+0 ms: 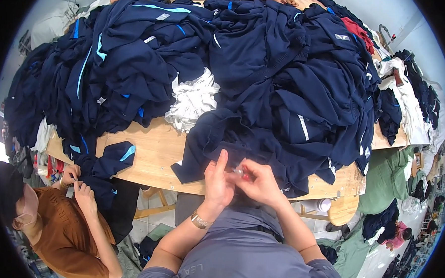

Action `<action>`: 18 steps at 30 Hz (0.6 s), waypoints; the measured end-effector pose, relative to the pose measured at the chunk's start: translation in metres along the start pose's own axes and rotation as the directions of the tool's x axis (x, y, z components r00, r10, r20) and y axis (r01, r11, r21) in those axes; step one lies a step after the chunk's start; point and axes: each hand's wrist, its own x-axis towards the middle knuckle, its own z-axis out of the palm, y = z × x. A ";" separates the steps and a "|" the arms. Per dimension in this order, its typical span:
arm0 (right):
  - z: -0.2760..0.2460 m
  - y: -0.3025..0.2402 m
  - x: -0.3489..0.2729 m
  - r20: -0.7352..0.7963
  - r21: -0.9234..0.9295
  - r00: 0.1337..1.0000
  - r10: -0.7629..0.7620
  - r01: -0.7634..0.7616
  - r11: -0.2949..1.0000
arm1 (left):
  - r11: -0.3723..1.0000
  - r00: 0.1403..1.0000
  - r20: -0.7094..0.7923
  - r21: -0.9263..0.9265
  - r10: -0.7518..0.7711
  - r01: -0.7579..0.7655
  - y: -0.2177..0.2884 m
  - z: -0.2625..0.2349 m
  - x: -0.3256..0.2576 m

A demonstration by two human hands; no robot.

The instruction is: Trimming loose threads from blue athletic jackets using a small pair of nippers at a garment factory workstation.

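Both my hands are held together over the near edge of the table, in front of my body. My right hand point(261, 182) is closed around a small red and shiny thing point(246, 176), mostly covered by the fingers, so its kind cannot be made out. Beside it, my left hand point(218, 184) has the thumb raised and apart from the fingers, whose tips are partly hidden near the right hand. Just beyond the hands lies a dark navy garment point(207, 143), bunched up and reaching the table's edge.
Large heaps of navy garments point(136, 60) with light blue and white trims cover the wooden table point(152, 151). A pile of white strips point(193, 100) sits among them. At my left a person in a brown top point(69, 231) handles a navy piece. Green cloth point(387, 178) hangs at right.
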 end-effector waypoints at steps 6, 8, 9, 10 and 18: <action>-0.018 0.006 -0.008 -0.022 -0.008 1.000 0.002 -0.002 1.000 | 0.994 0.998 0.046 -0.104 -0.031 0.036 0.003 -0.004 0.001; -0.019 0.014 -0.007 -0.138 -0.243 0.988 -0.076 0.040 0.969 | 0.995 0.998 0.057 -0.100 -0.023 0.028 0.004 0.001 0.000; -0.018 0.019 -0.007 -0.141 -0.245 0.987 -0.076 0.040 0.969 | 0.995 0.998 0.064 -0.096 -0.012 0.018 0.005 0.002 -0.001; -0.016 0.022 -0.007 -0.163 -0.391 0.972 -0.171 0.096 0.915 | 0.995 0.998 0.065 -0.095 -0.011 0.018 0.004 0.001 -0.001; -0.013 0.021 -0.005 -0.115 -0.698 0.931 -0.347 0.173 0.694 | 0.998 0.991 0.131 -0.070 0.012 -0.003 0.000 -0.002 -0.002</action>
